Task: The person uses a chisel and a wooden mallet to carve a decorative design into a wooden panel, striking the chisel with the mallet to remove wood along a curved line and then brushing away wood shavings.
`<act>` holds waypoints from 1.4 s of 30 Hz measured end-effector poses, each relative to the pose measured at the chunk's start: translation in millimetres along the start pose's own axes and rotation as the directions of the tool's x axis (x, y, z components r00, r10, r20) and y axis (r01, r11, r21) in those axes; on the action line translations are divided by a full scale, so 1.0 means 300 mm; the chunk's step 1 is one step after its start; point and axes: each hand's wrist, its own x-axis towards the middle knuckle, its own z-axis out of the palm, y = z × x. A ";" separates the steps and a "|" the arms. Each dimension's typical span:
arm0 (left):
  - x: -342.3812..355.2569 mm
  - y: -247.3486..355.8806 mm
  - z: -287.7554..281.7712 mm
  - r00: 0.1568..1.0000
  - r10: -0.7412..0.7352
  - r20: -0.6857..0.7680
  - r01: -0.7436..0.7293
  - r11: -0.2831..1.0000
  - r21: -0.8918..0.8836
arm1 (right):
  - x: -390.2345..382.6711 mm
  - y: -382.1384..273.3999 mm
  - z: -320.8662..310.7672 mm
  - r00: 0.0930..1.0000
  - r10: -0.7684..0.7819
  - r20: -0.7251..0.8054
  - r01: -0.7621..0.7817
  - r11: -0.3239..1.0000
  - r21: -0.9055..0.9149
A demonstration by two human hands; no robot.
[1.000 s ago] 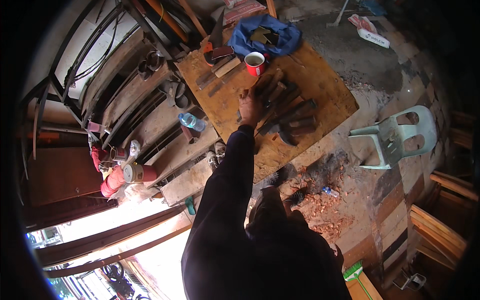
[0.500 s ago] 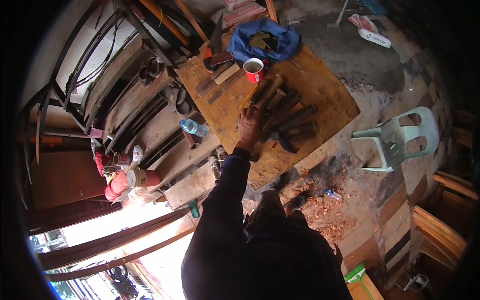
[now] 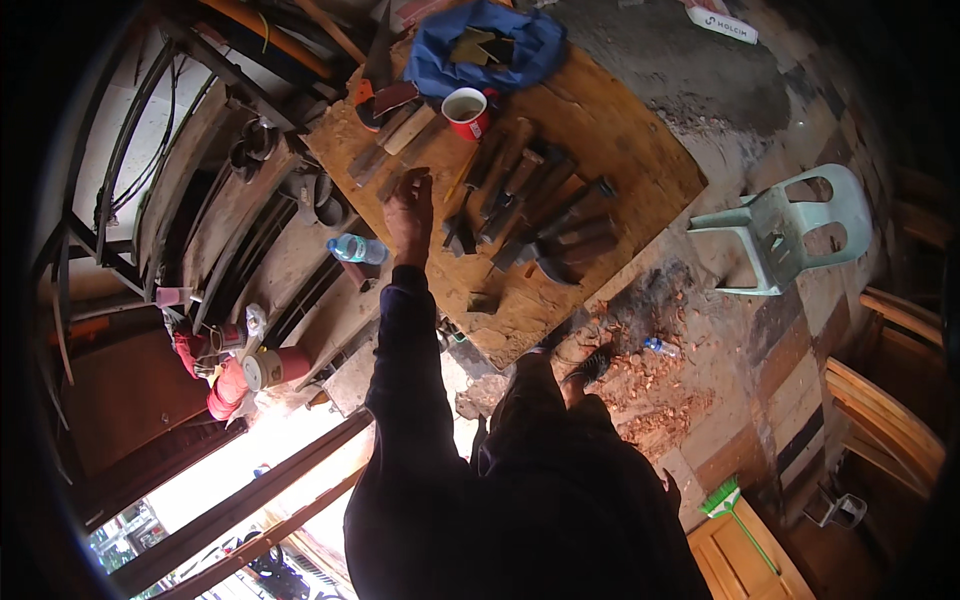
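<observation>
My left hand is over the left edge of the wooden work board, fingers loosely bent and apart, with nothing visible in them. Beside it lie several wood-handled hand tools, spread in a fan; they look like chisels, though their tips are hard to make out. A yellow pencil rests between my hand and the tools. Just beyond my fingertips are wooden blocks. Of my right hand only a small dark part shows at my right side, its fingers unclear.
On the board stand a red mug and a blue cloth bag; a handsaw lies at its far left. Slatted shelving with a water bottle is on the left. A pale green chair and wood shavings are on the right.
My left hand has lifted off the tools and moved left, towards the board's edge. Tools that it covered now show. The whole view has shifted a little.
</observation>
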 end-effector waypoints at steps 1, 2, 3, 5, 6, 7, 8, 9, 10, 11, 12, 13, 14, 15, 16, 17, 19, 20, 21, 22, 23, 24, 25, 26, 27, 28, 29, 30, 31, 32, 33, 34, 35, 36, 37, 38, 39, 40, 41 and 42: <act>-0.021 -0.032 -0.012 1.000 0.019 0.004 -0.019 1.000 0.011 | 0.027 0.024 0.007 0.998 -0.058 0.004 0.058 0.996 -0.068; -0.043 -0.041 -0.005 1.000 0.016 0.008 -0.016 1.000 0.009 | 0.038 0.031 0.018 0.998 -0.055 0.001 0.055 0.996 -0.070; -0.072 -0.047 0.005 0.999 0.019 0.036 -0.019 1.000 0.002 | 0.052 0.036 0.027 0.998 -0.064 0.009 0.065 0.997 -0.047; -0.126 -0.032 0.029 0.995 -0.025 0.101 0.024 1.000 0.014 | 0.061 -0.008 0.044 0.997 -0.075 0.011 0.075 0.997 -0.021; -0.149 -0.023 0.045 0.995 -0.023 0.102 0.022 1.000 0.010 | 0.053 -0.047 0.052 1.000 -0.014 -0.001 0.014 1.000 0.016; -0.173 -0.031 0.056 0.995 0.044 0.092 -0.052 0.995 0.083 | 0.033 -0.096 0.048 0.999 0.043 -0.007 -0.043 0.998 0.047; -0.183 -0.056 0.057 0.990 0.113 0.080 -0.125 0.978 0.166 | 0.031 -0.123 0.042 0.999 0.033 0.003 -0.033 0.999 0.043; -0.182 -0.082 0.061 0.990 0.073 0.120 -0.095 0.978 0.185 | 0.032 -0.150 0.036 1.000 0.029 0.010 -0.029 0.999 0.035; -0.166 -0.069 0.061 0.991 0.075 0.114 -0.095 0.978 0.187 | 0.040 -0.153 0.035 1.000 0.029 0.009 -0.030 0.999 0.032; -0.150 -0.056 0.063 0.986 0.106 0.128 -0.128 0.977 0.171 | 0.042 -0.155 0.031 1.000 0.024 0.012 -0.024 0.999 0.032; -0.132 -0.044 0.066 0.980 0.138 0.141 -0.159 0.975 0.154 | 0.036 -0.154 0.021 1.000 0.015 0.004 -0.015 1.000 0.006; -0.090 -0.002 0.068 0.984 0.129 0.122 -0.148 0.977 0.157 | 0.030 -0.149 0.022 1.000 0.007 -0.008 -0.007 1.000 -0.014; -0.046 -0.024 0.061 0.986 0.132 0.107 -0.148 0.975 0.168 | 0.030 -0.170 0.025 1.000 -0.007 0.004 0.007 1.000 -0.014; 0.015 -0.047 0.061 0.993 0.116 0.013 -0.116 0.977 0.177 | 0.020 -0.188 0.021 0.999 0.034 -0.006 -0.034 0.999 -0.042; 0.073 -0.074 0.067 0.992 0.097 -0.077 -0.082 0.981 0.177 | 0.009 -0.205 0.021 0.997 0.077 -0.024 -0.079 0.994 -0.072; 0.130 -0.098 0.065 0.993 0.037 -0.114 -0.008 0.970 0.243 | 0.011 -0.181 0.016 0.997 0.073 -0.018 -0.074 0.995 -0.065; 0.262 -0.277 0.004 0.945 0.210 -0.252 -0.108 0.924 0.366 | 0.039 -0.143 0.007 0.998 0.057 0.010 -0.056 0.997 -0.052; 0.301 -0.270 0.035 0.938 0.209 -0.277 -0.075 0.901 0.427 | 0.032 -0.119 0.003 0.997 0.077 -0.016 -0.077 0.996 -0.038; 0.350 -0.310 0.017 0.954 0.156 -0.257 -0.039 0.912 0.408 | 0.038 -0.104 0.001 0.996 0.085 -0.017 -0.085 0.996 -0.026; 0.395 -0.348 -0.003 0.967 0.102 -0.233 -0.004 0.921 0.391 | 0.046 -0.089 -0.001 0.995 0.094 -0.018 -0.094 0.995 -0.015; 0.418 -0.352 0.001 0.986 0.019 -0.164 0.054 0.903 0.427 | 0.037 -0.077 -0.001 0.995 0.102 -0.019 -0.102 0.995 0.023; 0.440 -0.355 0.000 0.993 -0.067 -0.098 0.105 0.877 0.469 | 0.028 -0.065 -0.006 0.994 0.110 -0.024 -0.109 0.993 0.044; 0.461 -0.392 0.003 0.996 -0.072 -0.054 0.089 0.885 0.457 | 0.025 -0.057 -0.006 0.993 0.114 -0.023 -0.112 0.991 0.069; 0.463 -0.376 0.020 0.992 -0.126 0.017 0.107 0.900 0.423 | 0.012 -0.062 -0.009 0.994 0.108 -0.009 -0.107 0.993 0.045; 0.471 -0.358 0.037 0.984 -0.160 0.078 0.108 0.883 0.456 | -0.009 -0.063 -0.006 0.994 0.112 -0.010 -0.112 0.993 0.034; 0.471 -0.360 0.024 0.972 -0.199 0.124 0.112 0.861 0.497 | -0.014 -0.058 -0.009 0.994 0.108 0.000 -0.108 0.994 0.018; 0.476 -0.381 0.007 0.971 -0.202 0.127 0.113 0.859 0.499 | 0.006 -0.022 0.000 1.000 -0.001 -0.007 0.001 1.000 -0.002; 0.478 -0.403 -0.009 0.978 -0.172 0.118 0.096 0.871 0.481 | 0.017 0.012 -0.003 0.994 -0.110 -0.012 0.110 0.994 -0.023; 0.486 -0.422 -0.020 0.986 -0.134 0.105 0.070 0.883 0.464 | 0.012 -0.016 0.013 0.994 -0.110 -0.009 0.110 0.994 -0.017; 0.496 -0.434 -0.022 0.985 -0.130 0.110 0.066 0.884 0.462 | -0.007 -0.065 0.020 0.999 -0.028 -0.019 0.028 0.999 -0.038; 0.505 -0.445 -0.021 0.979 -0.139 0.147 0.065 0.904 0.423 | -0.024 -0.099 0.022 0.998 0.055 -0.033 -0.057 0.997 -0.060; 0.504 -0.452 -0.020 0.971 -0.150 0.184 0.070 0.921 0.383 | -0.025 -0.102 0.021 0.997 0.061 -0.039 -0.063 0.996 -0.062; 0.500 -0.460 -0.018 0.971 -0.142 0.194 0.066 0.933 0.353 | -0.015 -0.108 0.022 0.998 0.043 -0.041 -0.046 0.996 -0.076; 0.497 -0.467 -0.013 0.969 -0.146 0.198 0.069 0.934 0.350 | -0.014 -0.113 0.020 0.999 0.024 -0.042 -0.028 0.995 -0.091; 0.495 -0.470 0.000 0.960 -0.175 0.219 0.093 0.935 0.341 | -0.023 -0.141 0.020 0.998 0.029 -0.048 -0.033 0.995 -0.092; 0.495 -0.478 0.004 0.950 -0.204 0.234 0.118 0.935 0.336 | -0.025 -0.173 0.017 0.996 0.074 -0.043 -0.078 0.990 -0.117; 0.496 -0.487 0.003 0.950 -0.207 0.235 0.121 0.935 0.334 | -0.027 -0.206 0.017 0.992 0.118 -0.040 -0.123 0.982 -0.143; 0.502 -0.503 -0.008 0.937 -0.191 0.293 0.097 0.947 0.306 | -0.022 -0.212 0.014 0.992 0.118 -0.039 -0.122 0.981 -0.147; 0.504 -0.518 -0.018 0.921 -0.174 0.349 0.075 0.958 0.277 | -0.012 -0.219 0.012 0.993 0.114 -0.036 -0.118 0.982 -0.149; 0.498 -0.531 -0.025 0.921 -0.178 0.345 0.080 0.957 0.280 | -0.003 -0.226 0.011 0.993 0.111 -0.032 -0.114 0.982 -0.152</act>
